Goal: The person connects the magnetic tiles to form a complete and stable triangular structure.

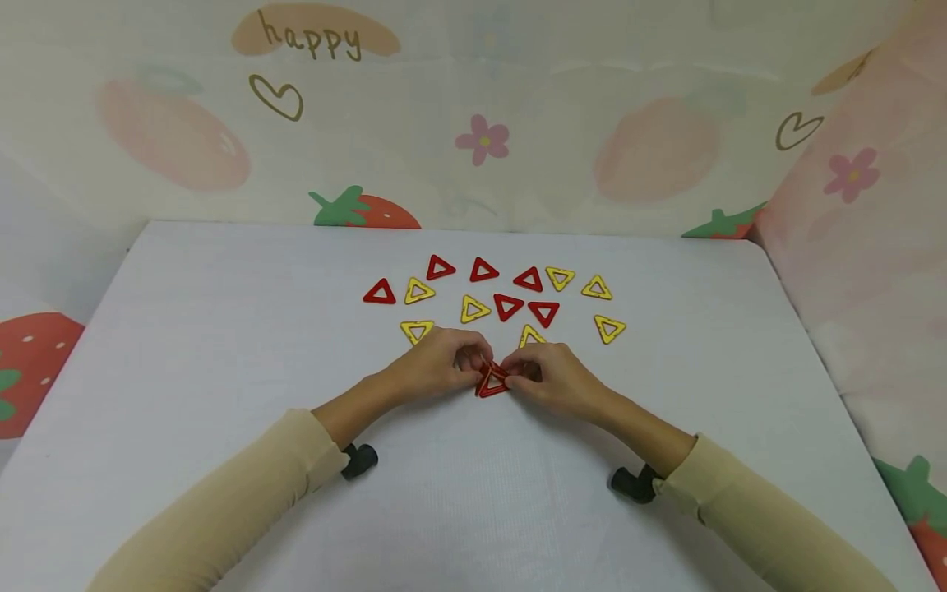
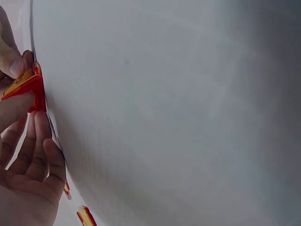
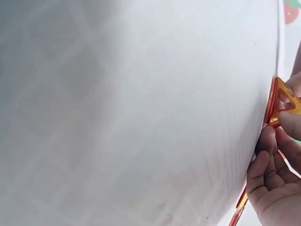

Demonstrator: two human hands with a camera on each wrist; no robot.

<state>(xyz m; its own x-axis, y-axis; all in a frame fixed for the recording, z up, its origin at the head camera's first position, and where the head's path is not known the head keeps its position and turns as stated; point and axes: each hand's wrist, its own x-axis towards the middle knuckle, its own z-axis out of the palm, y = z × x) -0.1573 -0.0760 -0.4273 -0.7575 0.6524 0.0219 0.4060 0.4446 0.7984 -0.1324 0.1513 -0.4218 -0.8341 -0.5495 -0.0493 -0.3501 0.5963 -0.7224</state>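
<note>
Several red triangular tiles with open centres [image 1: 493, 385] stand joined at the middle of the table in a small pyramid-like shape. My left hand [image 1: 441, 362] pinches this tile shape from its left side with thumb and fingers. From the right, my right hand [image 1: 556, 380] pinches the opposite side. In the left wrist view, a red tile edge [image 2: 39, 89] shows beside the thumb. An orange-looking triangular tile [image 3: 282, 96] leans up between the fingers in the right wrist view. Fingers partly hide how the tiles meet.
Beyond the hands lie loose red triangle tiles [image 1: 507, 307] and yellow triangle tiles [image 1: 610, 329], flat on the white table [image 1: 222, 329]. Two yellow ones lie close to the hands and are partly covered. A printed curtain [image 1: 547, 74] hangs behind the table's far edge.
</note>
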